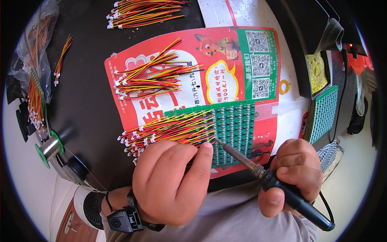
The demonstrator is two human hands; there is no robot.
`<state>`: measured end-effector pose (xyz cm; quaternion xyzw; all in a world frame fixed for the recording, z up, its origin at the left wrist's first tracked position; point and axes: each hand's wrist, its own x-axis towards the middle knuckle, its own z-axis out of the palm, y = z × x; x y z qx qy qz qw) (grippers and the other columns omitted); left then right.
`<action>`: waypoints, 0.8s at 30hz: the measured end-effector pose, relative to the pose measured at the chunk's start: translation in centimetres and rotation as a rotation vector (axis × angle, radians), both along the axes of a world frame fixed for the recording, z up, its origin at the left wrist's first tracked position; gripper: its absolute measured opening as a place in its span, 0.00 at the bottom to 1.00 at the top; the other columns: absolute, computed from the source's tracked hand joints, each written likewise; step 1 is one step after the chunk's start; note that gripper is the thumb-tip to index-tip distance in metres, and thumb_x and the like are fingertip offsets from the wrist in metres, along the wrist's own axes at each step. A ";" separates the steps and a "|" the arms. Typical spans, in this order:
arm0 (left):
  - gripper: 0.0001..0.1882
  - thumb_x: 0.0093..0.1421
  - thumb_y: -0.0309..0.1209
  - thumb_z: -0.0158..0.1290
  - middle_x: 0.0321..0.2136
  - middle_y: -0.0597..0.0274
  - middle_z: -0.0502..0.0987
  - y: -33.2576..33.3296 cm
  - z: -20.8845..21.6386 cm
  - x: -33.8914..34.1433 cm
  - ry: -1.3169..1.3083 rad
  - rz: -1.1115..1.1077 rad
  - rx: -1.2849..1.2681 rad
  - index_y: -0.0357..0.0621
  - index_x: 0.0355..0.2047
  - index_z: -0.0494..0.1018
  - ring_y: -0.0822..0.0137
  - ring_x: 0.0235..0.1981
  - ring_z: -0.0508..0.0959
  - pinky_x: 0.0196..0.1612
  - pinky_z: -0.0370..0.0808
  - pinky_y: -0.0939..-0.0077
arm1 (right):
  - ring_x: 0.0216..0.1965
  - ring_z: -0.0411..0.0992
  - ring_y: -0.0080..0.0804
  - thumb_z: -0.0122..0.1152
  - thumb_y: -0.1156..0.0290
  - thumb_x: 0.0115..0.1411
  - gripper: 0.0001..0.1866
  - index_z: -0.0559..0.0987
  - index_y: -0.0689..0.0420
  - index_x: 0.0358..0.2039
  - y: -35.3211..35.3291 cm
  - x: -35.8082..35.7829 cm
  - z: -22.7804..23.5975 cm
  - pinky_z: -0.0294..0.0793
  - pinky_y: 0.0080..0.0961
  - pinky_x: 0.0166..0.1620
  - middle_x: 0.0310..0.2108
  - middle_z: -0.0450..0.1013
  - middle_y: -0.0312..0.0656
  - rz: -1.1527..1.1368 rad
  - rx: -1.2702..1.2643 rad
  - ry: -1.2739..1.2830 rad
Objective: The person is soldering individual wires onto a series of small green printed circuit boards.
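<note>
My right hand (296, 175) is closed around the black handle of a soldering iron (308, 211). Its tip reaches left to the green circuit board panel (236, 133), right by wire ends on it. My left hand (173, 181) lies over the panel's near left part, fingers curled and one fingertip pressed at the ends of the red and yellow connector wires (173, 127). It seems to pinch one wire; the grip is partly hidden beneath the hand. Many such wires, with white plugs on the left, lie in rows across the panel's left half.
Loose wires (157, 76) lie on a red printed sheet (115, 68) under the panel, with another bundle (145, 14) beyond. A solder spool (50, 149) stands at left near bagged wires (36, 97). At right are a yellow sponge (317, 72) and stacked green panels (324, 115).
</note>
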<state>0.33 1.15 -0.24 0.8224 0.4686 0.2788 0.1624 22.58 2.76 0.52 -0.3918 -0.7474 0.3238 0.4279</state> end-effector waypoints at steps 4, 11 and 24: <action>0.14 0.42 0.19 0.60 0.23 0.55 0.73 0.0 -0.3 0.4 -0.015 0.017 -0.020 0.25 0.32 0.78 0.60 0.23 0.74 0.24 0.73 0.70 | 0.16 0.68 0.32 0.75 0.65 0.52 0.21 0.72 0.62 0.34 -0.1 0.0 -0.2 0.68 0.25 0.17 0.17 0.68 0.38 -0.017 -0.006 -0.007; 0.16 0.41 0.12 0.63 0.24 0.56 0.74 -0.1 0.1 0.5 -0.026 0.059 -0.078 0.30 0.34 0.79 0.58 0.22 0.73 0.25 0.69 0.68 | 0.19 0.59 0.25 0.61 0.55 0.62 0.18 0.69 0.57 0.32 -0.9 -0.2 -0.3 0.55 0.25 0.20 0.18 0.61 0.36 -0.131 0.008 0.007; 0.14 0.42 0.19 0.60 0.25 0.54 0.74 -0.1 -0.1 0.4 -0.029 0.035 -0.041 0.26 0.32 0.79 0.59 0.24 0.75 0.25 0.73 0.69 | 0.15 0.65 0.30 0.73 0.65 0.53 0.19 0.71 0.62 0.33 -0.1 0.2 -0.2 0.64 0.24 0.16 0.16 0.67 0.37 -0.020 0.036 -0.010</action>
